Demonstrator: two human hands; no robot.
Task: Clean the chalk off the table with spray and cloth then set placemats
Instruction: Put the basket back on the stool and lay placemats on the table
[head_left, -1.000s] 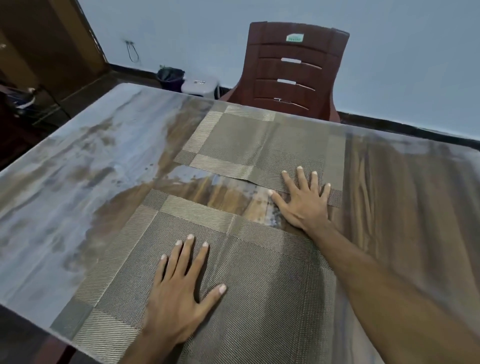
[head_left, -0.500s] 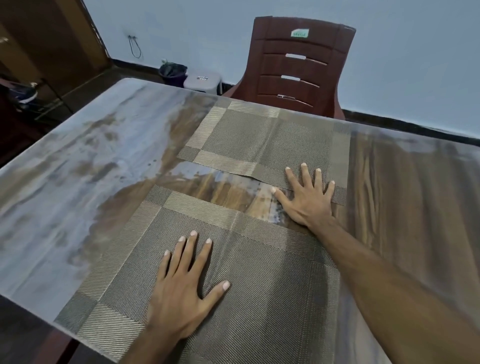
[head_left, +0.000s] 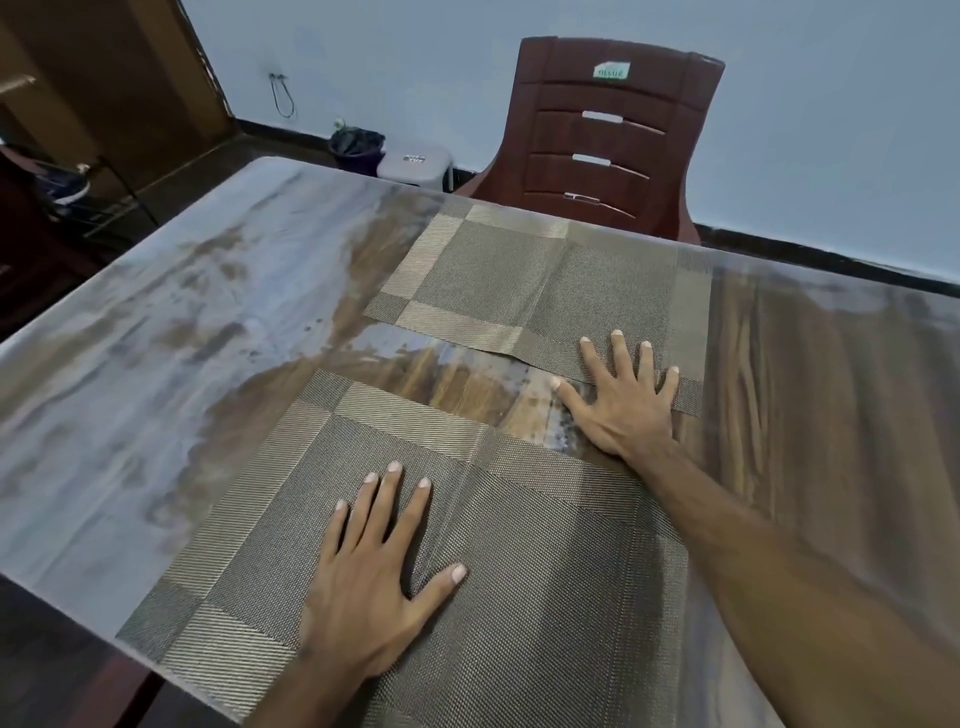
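Note:
Two woven grey-gold placemats lie on the wooden table (head_left: 810, 395). The near placemat (head_left: 519, 561) reaches the table's front edge; my left hand (head_left: 374, 577) presses flat on it with fingers spread. The far placemat (head_left: 519, 275) lies by the far edge in front of the chair. My right hand (head_left: 623, 400) lies flat, its fingers on the far placemat's near right corner and its palm on the bare wood between the two mats. The table's left part (head_left: 156, 364) carries a whitish smeared film. No spray bottle or cloth is in view.
A brown plastic chair (head_left: 602, 140) stands behind the table's far edge. On the floor beyond are a dark bin (head_left: 358, 145) and a small white stool (head_left: 415, 163). A rack with shoes (head_left: 67, 192) stands at the left by a wooden door.
Both hands stay flat on their placemats in nearly the same spots. The view has shifted slightly; nothing was picked up or released.

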